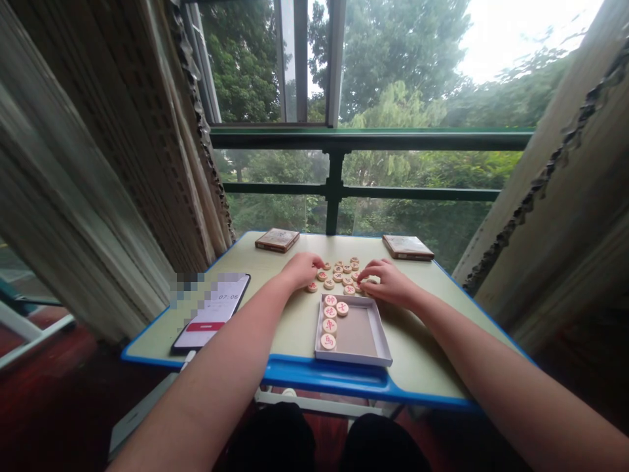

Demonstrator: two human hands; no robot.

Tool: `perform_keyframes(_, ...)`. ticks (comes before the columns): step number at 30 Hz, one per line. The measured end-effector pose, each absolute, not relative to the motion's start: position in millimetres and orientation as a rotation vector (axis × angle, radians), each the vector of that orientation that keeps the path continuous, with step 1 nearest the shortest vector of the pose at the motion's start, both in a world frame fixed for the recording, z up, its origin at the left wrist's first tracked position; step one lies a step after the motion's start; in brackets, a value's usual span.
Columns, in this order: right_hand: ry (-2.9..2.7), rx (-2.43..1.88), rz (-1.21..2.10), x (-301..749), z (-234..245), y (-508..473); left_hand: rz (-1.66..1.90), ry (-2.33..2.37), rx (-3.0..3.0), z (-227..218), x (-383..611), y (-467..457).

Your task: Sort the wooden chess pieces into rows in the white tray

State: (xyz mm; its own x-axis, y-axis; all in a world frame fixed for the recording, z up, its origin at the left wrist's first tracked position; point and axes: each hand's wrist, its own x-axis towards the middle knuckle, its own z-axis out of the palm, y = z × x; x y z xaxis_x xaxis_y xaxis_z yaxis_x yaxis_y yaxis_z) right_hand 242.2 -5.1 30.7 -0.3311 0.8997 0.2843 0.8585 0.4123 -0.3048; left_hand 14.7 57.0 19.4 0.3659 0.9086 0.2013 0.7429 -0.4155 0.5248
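Round wooden Chinese chess pieces (338, 277) with red and dark characters lie in a loose group on the table. At the group's left edge is my left hand (302, 270), its fingers curled together beside a piece; what they may hold is hidden. My right hand (388, 283) is over the group's right side, thumb and fingers apart, fingertips at or touching pieces there. Closer to me sits a shallow open box (361, 331). Several red-marked pieces (329, 326) form a column along its left wall, and one more piece (343, 309) lies beside the column near the top.
A pale table (289, 328) with a blue rim carries everything. Two flat brown boxes (278, 240) (407, 247) lie at its far corners. A phone (211, 314) with a cable lies left of my left forearm. Beyond are a green railing (373, 140), windows and curtains (147, 131).
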Motion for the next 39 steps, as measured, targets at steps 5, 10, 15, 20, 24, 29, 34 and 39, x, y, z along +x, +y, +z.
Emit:
perform_keyframes(5, -2.299, -1.526, 0.176, 242, 33, -7, 0.605, 1.476, 2.327, 20, 16, 56)
perform_keyframes(10, -2.307, -1.53, 0.192, 241, 34, -8, 0.591, 1.482, 2.335, 20, 16, 55)
perform_keyframes(15, -2.284, -1.536, 0.173, 240, 33, -8, 0.544, 1.436, 2.331, 23, 16, 53)
perform_keyframes(20, -2.283, -1.542, 0.189, 241, 32, -8, 0.51, 1.411, 2.321, 25, 17, 50)
perform_keyframes(24, -2.131, -1.632, 0.098, 246, 29, -1, 0.541, 1.429, 2.315, 25, 17, 50)
perform_keyframes(29, -2.024, -1.779, 0.074, 256, 21, 11, 0.597, 1.491, 2.397, 24, 14, 55)
perform_keyframes(34, -2.027, -1.795, 0.127, 257, 17, 15, 0.573, 1.591, 2.436, 25, 10, 56)
perform_keyframes(39, -2.033, -1.771, 0.141, 255, 17, 15, 0.537, 1.658, 2.43, 25, 10, 55)
